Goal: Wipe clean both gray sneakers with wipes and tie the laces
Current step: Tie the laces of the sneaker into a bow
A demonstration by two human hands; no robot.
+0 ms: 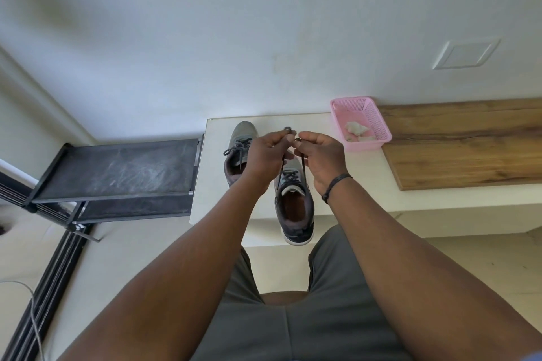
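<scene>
Shelf: a black shelf (117, 168) stands left of the desk (366, 184), touching its edge.
Far sneaker: the left gray sneaker (239, 152) lies on the desk, toe toward the wall, its dark laces looped over the tongue; whether the bow is finished cannot be told.
Left hand: the left hand (265, 155) is raised above the near sneaker, fingers curled, pinching a loop of lace (289, 129) at the fingertips.
Near sneaker: the right gray sneaker (294, 202) sits just right of the far one, its heel hanging past the desk's front edge.
Right hand: the right hand (318, 158) is closed in a pinch on the other lace strand, almost touching the left hand.
Basket: a pink basket (378, 126) sits right of the sneakers by the wall, holding crumpled wipes (355, 129).
Handling: the lace looks thin, soft and limp, so it is probably best held near the loop ends with tension kept up; the sneaker seems light and could slide when pulled.
Stage: wiping looks done; tying appears under way.
</scene>
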